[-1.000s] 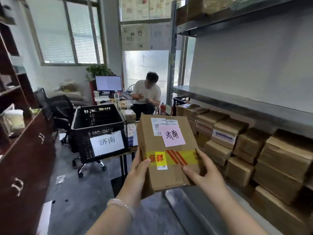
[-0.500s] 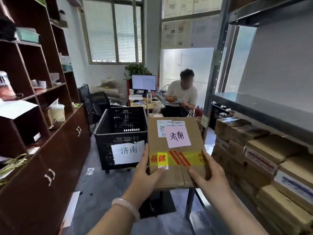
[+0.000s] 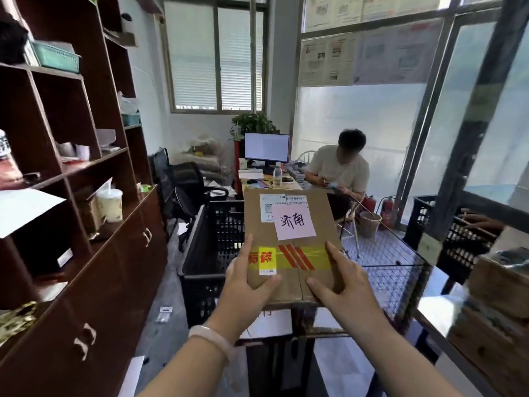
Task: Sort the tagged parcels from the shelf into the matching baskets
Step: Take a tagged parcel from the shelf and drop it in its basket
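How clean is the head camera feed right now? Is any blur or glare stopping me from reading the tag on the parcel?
Head view: the pink tag on the parcel is sharp and readable, with no glare on it; the metal rack and boxes at the right edge are smeared by blur; the windows behind are blown out; the wooden shelving on the left bows from wide-angle distortion.

Pink-tagged cardboard parcel [image 3: 289, 242] held above black basket [image 3: 200, 253].

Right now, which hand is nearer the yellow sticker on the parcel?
Left. The left hand grips the parcel right beside the yellow sticker; the right hand holds the opposite edge.
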The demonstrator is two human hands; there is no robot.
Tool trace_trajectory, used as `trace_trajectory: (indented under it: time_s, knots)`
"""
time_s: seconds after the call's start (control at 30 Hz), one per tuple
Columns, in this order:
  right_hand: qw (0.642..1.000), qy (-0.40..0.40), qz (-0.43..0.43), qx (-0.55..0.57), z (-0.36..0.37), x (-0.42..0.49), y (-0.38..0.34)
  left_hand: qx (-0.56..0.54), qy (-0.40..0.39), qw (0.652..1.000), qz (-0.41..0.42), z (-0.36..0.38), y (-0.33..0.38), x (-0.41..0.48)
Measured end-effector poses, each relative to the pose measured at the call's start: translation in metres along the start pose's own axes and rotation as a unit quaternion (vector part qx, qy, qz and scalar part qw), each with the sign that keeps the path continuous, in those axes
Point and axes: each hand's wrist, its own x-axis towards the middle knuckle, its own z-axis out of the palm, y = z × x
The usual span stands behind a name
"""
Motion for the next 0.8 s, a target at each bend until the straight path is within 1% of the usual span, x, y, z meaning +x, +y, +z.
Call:
trace_trajectory:
  time_s: [0.07, 0.17, 0.3, 0.57, 0.8]
  knots:
    - [1.0, 0.004, -0.013, -0.003, 0.025, 0.029, -0.006, 0.019, 0.001, 1.0, 0.002, -0.019, -0.008, 0.032]
    - [1.0, -0.003, -0.009, 0.008, 0.057, 0.067, -0.009, 0.028, -0.005, 1.0, 0.009, -0.039, -0.024, 0.072]
    - [0.999, -0.031, 0.001, 0.006, 0.085, 0.109, -0.005, 0.079, -0.013, 0.997, -0.005, -0.054, -0.048, 0.11]
    - [0.989, -0.135, 0.055, -0.027, 0.146, 0.204, 0.017, 0.144, -0.042, 0.983, -0.102, -0.073, -0.105, 0.2]
    - [0.959, -0.235, 0.137, -0.079, 0.2, 0.297, 0.069, 0.173, -0.079, 0.962, -0.195, -0.064, -0.166, 0.285]
